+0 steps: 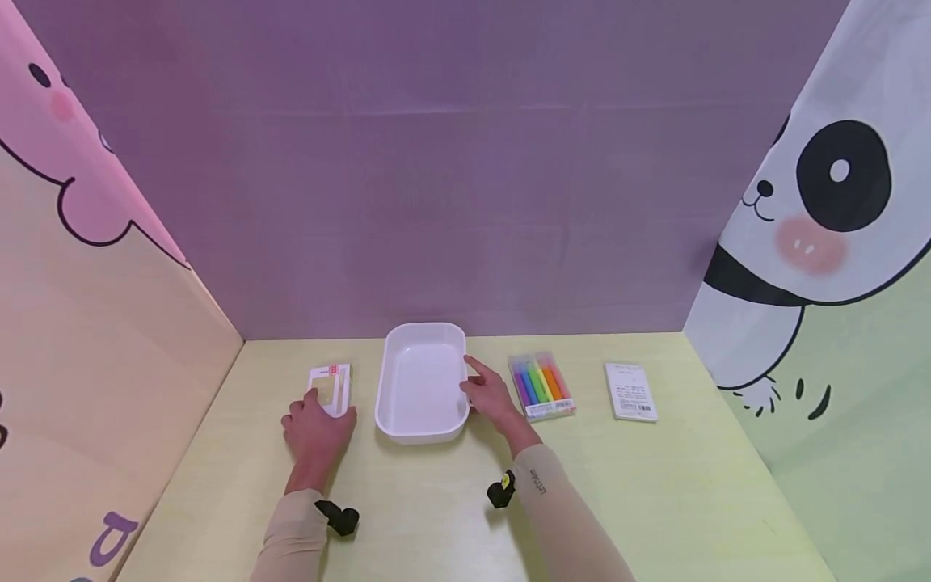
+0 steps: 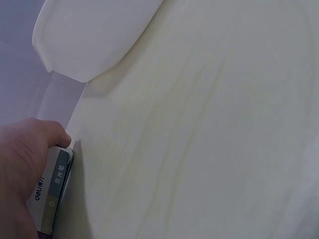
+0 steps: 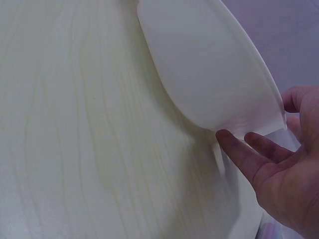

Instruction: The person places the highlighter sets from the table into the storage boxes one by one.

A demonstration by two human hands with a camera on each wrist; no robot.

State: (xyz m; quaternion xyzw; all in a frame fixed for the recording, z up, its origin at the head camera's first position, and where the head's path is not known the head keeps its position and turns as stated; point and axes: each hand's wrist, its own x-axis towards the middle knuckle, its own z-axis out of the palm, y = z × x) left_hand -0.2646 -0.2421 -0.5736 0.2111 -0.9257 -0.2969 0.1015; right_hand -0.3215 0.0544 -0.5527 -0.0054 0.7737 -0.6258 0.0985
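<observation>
My left hand (image 1: pixel 318 432) grips a slim white deli box (image 1: pixel 331 388) at the left of the table. In the left wrist view, the thumb lies over one end of the box (image 2: pixel 50 191), beside its printed label; the palm hides part of it. A white plastic tray (image 1: pixel 423 432) with rounded corners stands at the centre back, with nothing inside. My right hand (image 1: pixel 494 400) holds its right side. From the right wrist, two fingertips (image 3: pixel 224 134) show against the underside of the tray (image 3: pixel 199 64), and another digit lies at its rim.
Right of the tray lies a clear pack of coloured highlighters (image 1: pixel 541 386). Farther right is a flat white printed packet (image 1: pixel 630 392). A purple backdrop (image 1: pixel 465 178) rises behind the table, with cartoon-printed panels at both sides.
</observation>
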